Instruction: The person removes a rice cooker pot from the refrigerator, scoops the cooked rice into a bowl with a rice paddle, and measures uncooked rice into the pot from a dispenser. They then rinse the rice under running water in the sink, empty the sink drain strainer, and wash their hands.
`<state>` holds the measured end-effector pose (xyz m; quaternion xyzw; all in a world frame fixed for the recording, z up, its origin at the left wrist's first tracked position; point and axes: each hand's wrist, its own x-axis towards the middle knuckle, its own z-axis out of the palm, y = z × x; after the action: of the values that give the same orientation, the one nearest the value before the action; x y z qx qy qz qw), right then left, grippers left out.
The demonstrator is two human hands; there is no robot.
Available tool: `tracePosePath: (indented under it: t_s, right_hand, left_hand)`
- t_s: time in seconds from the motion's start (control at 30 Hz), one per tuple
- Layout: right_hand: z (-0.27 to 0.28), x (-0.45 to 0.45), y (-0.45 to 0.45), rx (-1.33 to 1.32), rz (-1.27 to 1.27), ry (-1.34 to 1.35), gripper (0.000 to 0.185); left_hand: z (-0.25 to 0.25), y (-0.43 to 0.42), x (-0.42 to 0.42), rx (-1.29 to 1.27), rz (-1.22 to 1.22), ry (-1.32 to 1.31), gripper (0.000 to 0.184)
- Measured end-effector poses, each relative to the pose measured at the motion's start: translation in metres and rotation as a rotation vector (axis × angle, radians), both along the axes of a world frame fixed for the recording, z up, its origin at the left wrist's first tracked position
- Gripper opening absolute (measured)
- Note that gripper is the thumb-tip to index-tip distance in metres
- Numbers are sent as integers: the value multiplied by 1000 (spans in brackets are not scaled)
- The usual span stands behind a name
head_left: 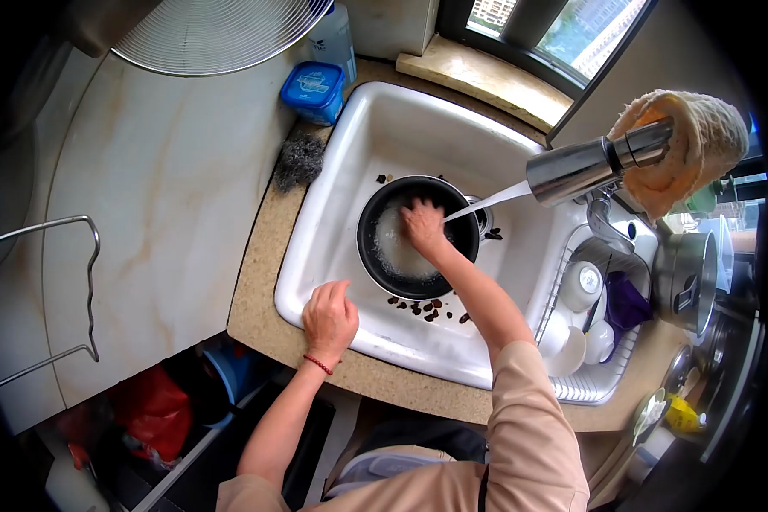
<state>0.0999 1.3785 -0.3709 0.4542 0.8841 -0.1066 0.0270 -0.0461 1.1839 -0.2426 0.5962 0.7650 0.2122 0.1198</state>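
Observation:
My right hand point(424, 226) reaches into a dark-lined pot point(372, 264) standing in the white sink point(316, 256). Its fingers are spread in the cloudy water point(394, 247), where whitish grains show along the pot's inner side; the fingertips are partly hidden. From the metal faucet point(569, 173), a stream of water point(497, 199) runs into the pot beside that hand. At the sink's near left corner, my left hand point(330, 320) rests on the rim with fingers bent over it. Small dark brown pieces point(416, 309) lie scattered on the sink bottom around the pot.
A dish rack point(590, 392) with white bowls point(582, 286) stands right of the sink. A steel wool scrubber point(299, 162) and a blue tub point(313, 92) sit along the left edge. A cloth point(687, 149) hangs over the faucet. A wire strainer point(222, 38) is at upper left.

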Motion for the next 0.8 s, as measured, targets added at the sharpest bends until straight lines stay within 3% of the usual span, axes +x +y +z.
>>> tracePosePath:
  t_s: [0.1,0.17,0.23,0.3,0.37,0.5,0.53,0.6,0.7,0.73,0.8]
  right_hand:
    - [-26,32,-28,-303,-204,-119,41]
    - [-52,28,-59,-494,-26,-73,39]
    - [-18,8,-65,-629,61,261,36]
    - [-1,-11,-48,-564,105,389,35]
    - [16,-23,-24,-192,52,121,33]
    - [31,-12,-39,-249,-254,121,34]
    - [17,-7,-53,-200,-68,192,32]
    - [-50,-7,-59,-470,39,360,23]
    - [-22,4,-39,-306,-77,342,25]
    - [-1,4,-29,-131,-226,360,25]
    - [14,1,-19,-157,-373,275,40]
  left_hand:
    - [0,0,0,2,1,-5,27]
    - [3,1,0,-7,8,-9,26]
    - [4,2,1,-17,9,-9,26]
    - [3,0,1,-12,-8,-2,26]
    - [1,0,0,-3,-7,7,27]
    - [1,0,1,7,-9,8,26]
    - [1,1,1,12,-10,5,26]
    - [2,0,0,-15,-13,5,27]
    - [-2,-1,-1,-4,-12,4,27]
    - [-1,-1,-1,-4,-11,5,27]
    - [1,0,0,5,-7,-5,27]
